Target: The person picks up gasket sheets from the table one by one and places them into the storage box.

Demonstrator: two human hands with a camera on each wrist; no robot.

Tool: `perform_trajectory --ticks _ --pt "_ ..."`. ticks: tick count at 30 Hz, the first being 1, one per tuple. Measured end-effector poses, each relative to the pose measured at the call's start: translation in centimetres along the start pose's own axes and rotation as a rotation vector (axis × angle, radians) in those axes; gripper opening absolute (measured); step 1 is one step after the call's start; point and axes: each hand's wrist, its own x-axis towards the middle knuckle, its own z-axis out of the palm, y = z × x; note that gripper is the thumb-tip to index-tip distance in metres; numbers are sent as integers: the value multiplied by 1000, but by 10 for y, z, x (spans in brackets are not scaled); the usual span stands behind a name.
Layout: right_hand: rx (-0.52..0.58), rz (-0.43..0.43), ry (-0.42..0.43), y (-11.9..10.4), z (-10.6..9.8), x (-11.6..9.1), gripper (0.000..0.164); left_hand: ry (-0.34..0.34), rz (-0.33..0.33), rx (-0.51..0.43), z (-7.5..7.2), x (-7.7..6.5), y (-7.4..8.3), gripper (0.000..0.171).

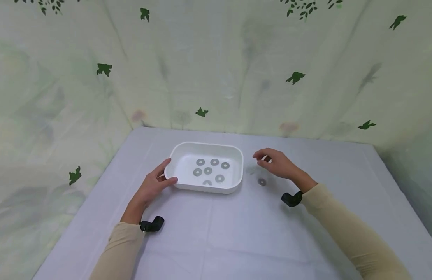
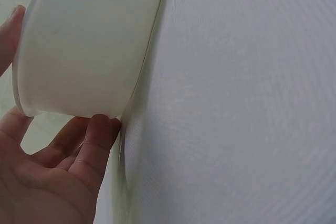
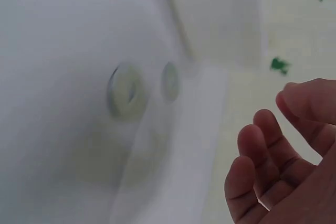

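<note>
A white oblong tray (image 1: 203, 189) with rounded corners stands on the table, several flat grey washers (image 1: 208, 170) lying on its floor. My left hand (image 1: 154, 184) grips the tray's left end, thumb and finger at the rim; in the left wrist view other fingertips (image 2: 98, 124) touch the wall from outside. To the right of the tray, my right hand (image 1: 277, 163) hovers above the table with loosely bent fingers, and I see nothing held in it. Two more washers lie on the cloth below it, a grey one (image 1: 261, 182) and a paler one (image 1: 250, 170) closer to the tray.
A pale cloth covers the table (image 1: 209, 233). Behind it hangs a light curtain (image 1: 219, 77) with green bird and leaf prints. A black wrist camera (image 1: 152, 224) sits on the left wrist, and another camera (image 1: 292, 199) on the right.
</note>
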Motion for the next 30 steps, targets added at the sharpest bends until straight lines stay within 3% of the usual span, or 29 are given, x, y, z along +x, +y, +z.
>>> perform_trajectory --ticks 4,8,14,17,23,30 --pt "-63 98 -91 19 8 11 30 -11 -9 6 1 0 -3 88" --pt "-161 163 -197 17 19 28 37 -5 -3 15 -3 2 -4 88" --pt "-318 261 -199 9 27 40 38 -19 13 15 -5 7 1 89" --pt "-325 297 -198 9 31 39 32 -35 -11 18 -2 6 1 89" --pt "-350 258 -194 7 38 37 23 -19 -21 28 -2 0 0 88" --pt "-173 225 -192 10 35 38 19 -13 -2 39 -5 0 1 88"
